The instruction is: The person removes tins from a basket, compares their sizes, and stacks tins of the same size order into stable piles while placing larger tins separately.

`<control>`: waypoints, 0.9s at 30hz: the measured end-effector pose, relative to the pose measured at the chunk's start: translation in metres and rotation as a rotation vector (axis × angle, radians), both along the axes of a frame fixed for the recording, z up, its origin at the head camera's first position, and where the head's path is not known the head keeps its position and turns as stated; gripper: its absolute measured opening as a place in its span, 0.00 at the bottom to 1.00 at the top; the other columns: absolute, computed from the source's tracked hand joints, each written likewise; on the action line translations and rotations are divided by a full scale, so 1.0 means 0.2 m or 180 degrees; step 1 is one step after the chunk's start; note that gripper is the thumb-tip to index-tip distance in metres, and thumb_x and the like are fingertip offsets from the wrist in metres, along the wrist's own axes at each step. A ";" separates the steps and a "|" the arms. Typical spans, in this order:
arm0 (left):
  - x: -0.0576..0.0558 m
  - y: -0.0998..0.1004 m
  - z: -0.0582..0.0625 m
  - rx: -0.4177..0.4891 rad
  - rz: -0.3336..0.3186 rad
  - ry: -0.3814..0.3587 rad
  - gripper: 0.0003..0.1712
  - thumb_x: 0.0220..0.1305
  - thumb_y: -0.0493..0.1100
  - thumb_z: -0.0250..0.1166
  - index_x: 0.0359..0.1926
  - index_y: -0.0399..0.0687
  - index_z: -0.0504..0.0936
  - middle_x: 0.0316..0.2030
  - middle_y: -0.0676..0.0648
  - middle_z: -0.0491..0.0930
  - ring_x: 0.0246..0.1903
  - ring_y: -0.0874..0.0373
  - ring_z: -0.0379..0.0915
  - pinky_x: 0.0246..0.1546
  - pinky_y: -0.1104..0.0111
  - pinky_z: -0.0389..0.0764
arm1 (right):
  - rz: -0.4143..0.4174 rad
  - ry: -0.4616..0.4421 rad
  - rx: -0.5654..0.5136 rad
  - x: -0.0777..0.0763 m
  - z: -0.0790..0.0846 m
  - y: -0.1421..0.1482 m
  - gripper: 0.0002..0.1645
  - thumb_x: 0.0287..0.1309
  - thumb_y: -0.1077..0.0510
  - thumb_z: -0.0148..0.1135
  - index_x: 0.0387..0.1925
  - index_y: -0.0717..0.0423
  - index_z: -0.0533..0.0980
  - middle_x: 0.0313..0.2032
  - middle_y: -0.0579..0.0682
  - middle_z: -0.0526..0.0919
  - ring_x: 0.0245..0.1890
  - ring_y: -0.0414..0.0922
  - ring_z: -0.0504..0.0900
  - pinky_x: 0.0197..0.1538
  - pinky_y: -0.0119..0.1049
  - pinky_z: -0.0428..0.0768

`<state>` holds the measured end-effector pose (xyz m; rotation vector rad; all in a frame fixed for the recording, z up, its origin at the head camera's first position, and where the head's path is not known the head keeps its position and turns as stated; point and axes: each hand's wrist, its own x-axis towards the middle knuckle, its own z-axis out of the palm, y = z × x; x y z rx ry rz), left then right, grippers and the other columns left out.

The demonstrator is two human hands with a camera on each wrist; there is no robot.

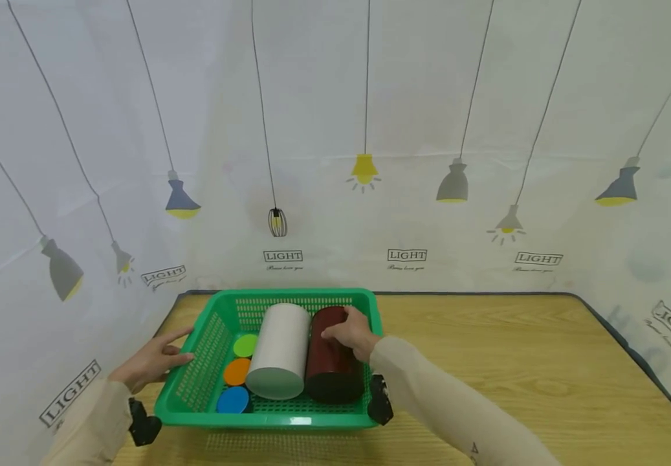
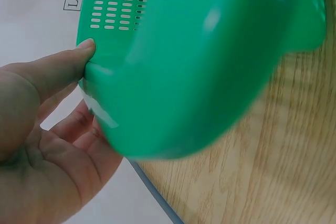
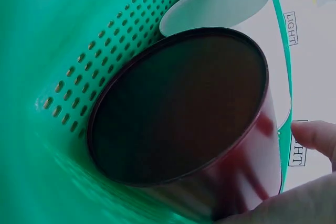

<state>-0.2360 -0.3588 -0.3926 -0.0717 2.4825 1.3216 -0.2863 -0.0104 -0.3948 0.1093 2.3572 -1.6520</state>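
A green plastic basket [image 1: 253, 421] with slotted walls stands on the table. Inside it lie a white cylinder [image 1: 281, 340] and, to its right, a dark red cylinder [image 1: 328, 356], side by side with their round ends facing me. My left hand [image 1: 151, 362] grips the basket's left rim; its thumb [image 2: 84, 48] lies on the rim while the other fingers go underneath. Over the dark red cylinder's upper right is my right hand [image 1: 354, 333], its thumb on top and its fingers along the far right side, partly hidden.
Along the basket's left side lie three small round containers with coloured tops: lime green [image 1: 246, 345], orange [image 1: 237, 372] and blue [image 1: 233, 400]. The wooden table [image 1: 486, 362] extends to the right. Behind it hangs a white sheet [image 1: 335, 97] printed with lamps.
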 end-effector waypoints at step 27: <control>0.00 0.02 0.00 -0.0094 0.0111 0.0050 0.39 0.60 0.38 0.57 0.66 0.35 0.46 0.44 0.30 0.71 0.35 0.50 0.75 0.34 0.55 0.77 | -0.0189 0.0005 -0.0030 -0.02 -0.03 -0.02 0.42 0.44 0.65 0.64 0.61 0.63 0.55 0.46 0.62 0.70 0.42 0.57 0.71 0.40 0.51 0.74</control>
